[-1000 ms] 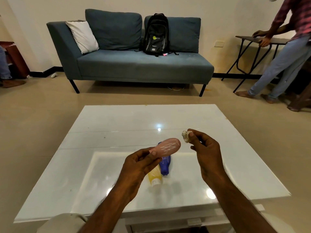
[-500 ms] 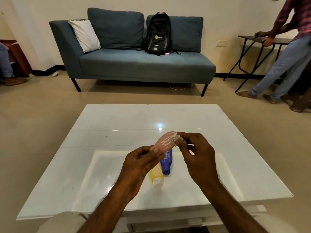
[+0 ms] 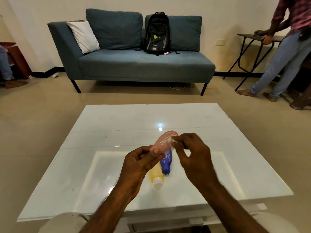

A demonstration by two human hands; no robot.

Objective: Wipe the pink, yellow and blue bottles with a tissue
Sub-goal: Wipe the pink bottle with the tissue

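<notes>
The pink bottle (image 3: pixel 164 142) was held in the air at the centre of the frame, above the table (image 3: pixel 117 125). Its long axis slanted from lower left to upper right, with the rounded end uppermost and pale scribbled marks showing on its upper face. The tissue (image 3: pixel 172 141), a small crumpled wad, lay against the right edge of that upper part, touching the bottle beside the marks.

The left hand (image 3: pixel 139 165) came in from the lower left, and its grip was clamped on the bottle's lower end, thumb on top and fingers beneath. The right hand (image 3: pixel 193 157) came in from the right, and its grip was pinched shut on the tissue at the fingertips. This put the right hand nearer the bottle's free, marked end. A wiping stroke would probably run along the slanted axis, from the rounded end down toward the left hand, with the left grip holding the bottle steady against the push.

Directly below, the blue bottle (image 3: pixel 165 163) and the yellow bottle (image 3: pixel 156 174) lay side by side on the table. Their caps pointed toward the bottom of the frame, and their upper parts were hidden behind the pink bottle and the left hand.
</notes>
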